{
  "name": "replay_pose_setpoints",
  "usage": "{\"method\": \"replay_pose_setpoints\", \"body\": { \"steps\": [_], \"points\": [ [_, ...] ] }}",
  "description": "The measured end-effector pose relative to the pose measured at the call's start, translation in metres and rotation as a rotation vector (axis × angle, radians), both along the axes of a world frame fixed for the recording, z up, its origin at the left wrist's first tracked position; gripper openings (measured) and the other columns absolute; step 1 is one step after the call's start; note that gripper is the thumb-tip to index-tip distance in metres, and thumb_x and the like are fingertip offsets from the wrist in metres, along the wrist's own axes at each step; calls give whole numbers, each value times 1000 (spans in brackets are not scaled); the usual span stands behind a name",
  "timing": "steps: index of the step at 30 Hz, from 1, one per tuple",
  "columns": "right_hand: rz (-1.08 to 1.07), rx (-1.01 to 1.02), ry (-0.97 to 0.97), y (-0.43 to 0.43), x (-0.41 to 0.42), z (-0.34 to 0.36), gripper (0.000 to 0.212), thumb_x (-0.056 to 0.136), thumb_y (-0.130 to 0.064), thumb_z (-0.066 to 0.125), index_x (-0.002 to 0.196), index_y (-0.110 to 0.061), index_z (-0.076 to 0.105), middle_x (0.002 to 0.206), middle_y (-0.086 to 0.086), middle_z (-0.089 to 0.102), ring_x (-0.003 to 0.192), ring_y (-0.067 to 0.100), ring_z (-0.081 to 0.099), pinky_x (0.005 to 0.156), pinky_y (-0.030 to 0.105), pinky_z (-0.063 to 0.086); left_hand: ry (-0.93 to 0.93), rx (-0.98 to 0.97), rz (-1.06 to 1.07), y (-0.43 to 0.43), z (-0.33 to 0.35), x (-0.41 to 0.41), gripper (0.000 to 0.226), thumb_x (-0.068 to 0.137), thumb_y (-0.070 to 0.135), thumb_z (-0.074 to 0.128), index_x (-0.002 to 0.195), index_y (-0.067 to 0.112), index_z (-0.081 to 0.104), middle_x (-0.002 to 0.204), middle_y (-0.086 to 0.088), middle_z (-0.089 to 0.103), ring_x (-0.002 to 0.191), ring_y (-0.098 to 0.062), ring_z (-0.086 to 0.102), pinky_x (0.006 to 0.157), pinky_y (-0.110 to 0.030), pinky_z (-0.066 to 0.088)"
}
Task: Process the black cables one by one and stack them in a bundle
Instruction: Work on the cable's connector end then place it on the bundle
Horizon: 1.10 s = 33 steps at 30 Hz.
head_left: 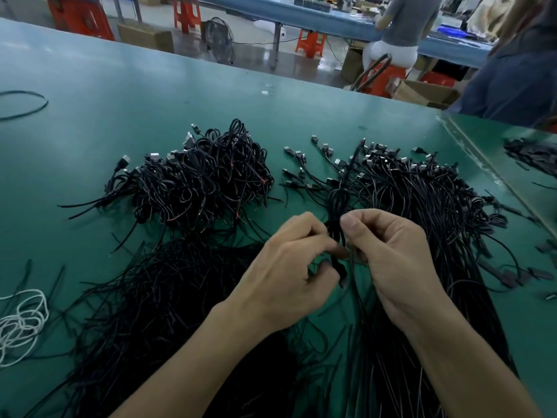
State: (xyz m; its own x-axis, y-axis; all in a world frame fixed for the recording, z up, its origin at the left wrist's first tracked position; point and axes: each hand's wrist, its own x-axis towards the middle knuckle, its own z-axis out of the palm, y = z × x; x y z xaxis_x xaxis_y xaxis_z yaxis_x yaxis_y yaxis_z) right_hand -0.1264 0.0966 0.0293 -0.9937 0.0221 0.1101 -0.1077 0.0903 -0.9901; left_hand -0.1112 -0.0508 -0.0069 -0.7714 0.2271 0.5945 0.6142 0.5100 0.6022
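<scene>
left hand [289, 260]: fingers pinch cable [337, 206]
right hand [391, 254]: fingers pinch same cable
cable: centre, above tabletop [120, 95]
done pile [202, 179]: far left
tip: keep folds tight, wrap evenly

Left hand [286, 267], right hand [394, 257] — both pinch the cable [335, 212].

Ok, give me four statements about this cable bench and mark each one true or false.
1. The table is green. True.
2. The left hand and the right hand both grip one black cable. True.
3. The white cord lies at the table's right edge. False: the white cord lies near its left edge.
4. The stools behind the table are blue. False: the stools are red.
</scene>
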Motion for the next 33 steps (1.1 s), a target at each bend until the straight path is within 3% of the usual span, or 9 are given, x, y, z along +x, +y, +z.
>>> {"method": "replay_pose_setpoints", "body": {
  "steps": [5,8,11,17,22,25,27,30,33],
  "points": [
    [41,204,233,-5,5,3,10,83,-19,73,77,-26,71,74,-12,73,69,-2,65,66,10,49,-344,322,-77,-1,6,-2,28,93,24,39,78,36,59,80,13,59,77,-8,58,70,-22,45],
    [84,256,234,-5,8,0,12,83,-18,75,77,-27,72,76,-12,73,72,1,68,67,11,50,-626,618,-145,-4,7,-6,42,94,33,35,93,21,76,88,7,73,85,-3,64,75,-21,50],
    [133,372,153,-4,8,-7,18,87,-11,73,76,-25,73,74,-11,73,69,3,67,67,15,52,-753,785,-214,-8,9,-6,59,94,54,23,103,33,77,109,6,75,102,-9,65,87,-30,45],
    [109,236,-2,-2,6,-14,19,88,-7,70,74,-20,72,65,-13,69,62,-5,60,60,11,47,-592,656,-130,-9,12,-6,49,94,50,48,76,18,79,97,5,70,98,-10,63,92,-30,44],
    [-71,153,80,-2,0,-9,15,89,-12,70,77,-21,72,70,-11,72,65,-1,64,61,14,51,-495,250,-104,-4,4,-3,21,90,38,70,80,21,79,76,7,50,66,-2,47,63,-15,36],
    [-43,117,135,-6,3,-7,16,90,-11,69,77,-21,71,68,-10,72,63,-1,65,59,13,51,-605,343,-129,-1,8,1,55,94,54,49,69,7,62,60,6,46,54,-10,40,52,-28,33],
    [-13,166,184,-8,5,-7,19,89,-12,70,76,-25,71,73,-10,73,67,0,68,62,12,51,-692,403,-68,-3,9,-1,66,86,66,36,71,7,60,66,2,53,62,-12,48,62,-32,41],
    [24,207,208,-9,6,-5,8,85,-24,71,77,-26,71,74,-10,73,67,-1,67,63,11,50,-738,481,-83,-2,6,-3,53,96,49,33,77,13,68,75,3,63,75,-15,55,72,-41,45],
    [78,259,202,-7,5,-4,8,85,-20,73,78,-24,72,73,-8,73,68,3,68,66,13,51,-857,764,-189,-5,5,-2,55,104,35,23,95,14,73,80,3,67,76,-12,55,66,-29,42]
  ]
}}
